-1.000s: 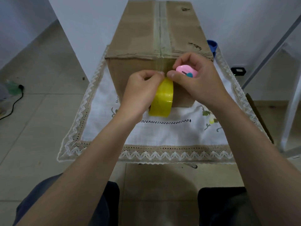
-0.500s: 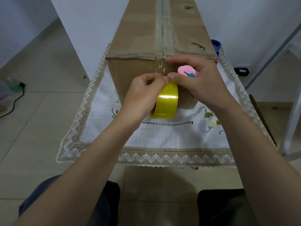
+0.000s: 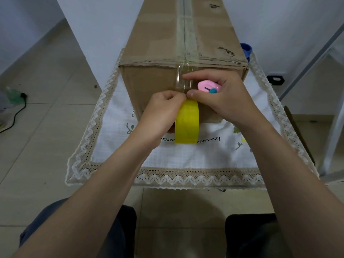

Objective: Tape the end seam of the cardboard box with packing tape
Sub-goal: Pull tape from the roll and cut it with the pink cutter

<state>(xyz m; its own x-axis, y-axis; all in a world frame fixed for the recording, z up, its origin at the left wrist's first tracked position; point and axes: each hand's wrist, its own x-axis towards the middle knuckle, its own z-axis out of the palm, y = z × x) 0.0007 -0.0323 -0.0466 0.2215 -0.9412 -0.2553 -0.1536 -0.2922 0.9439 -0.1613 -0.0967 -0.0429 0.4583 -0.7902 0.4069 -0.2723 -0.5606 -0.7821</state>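
One cardboard box (image 3: 156, 53) stands lengthwise on the lace-edged cloth (image 3: 167, 161) over my bench, its near end face toward me. My left hand (image 3: 158, 116) is curled around the one yellow tape roll (image 3: 187, 123), held upright against that face just above the cloth, thumb and forefinger pinched at the roll's top. One clear strip of tape (image 3: 183, 77) runs down from the box's top edge to the roll. My right hand (image 3: 221, 99) has its forefinger pressed on the strip, with one pink cutter (image 3: 207, 86) tucked in the folded fingers. Something blue (image 3: 245, 49) peeks out behind the box.
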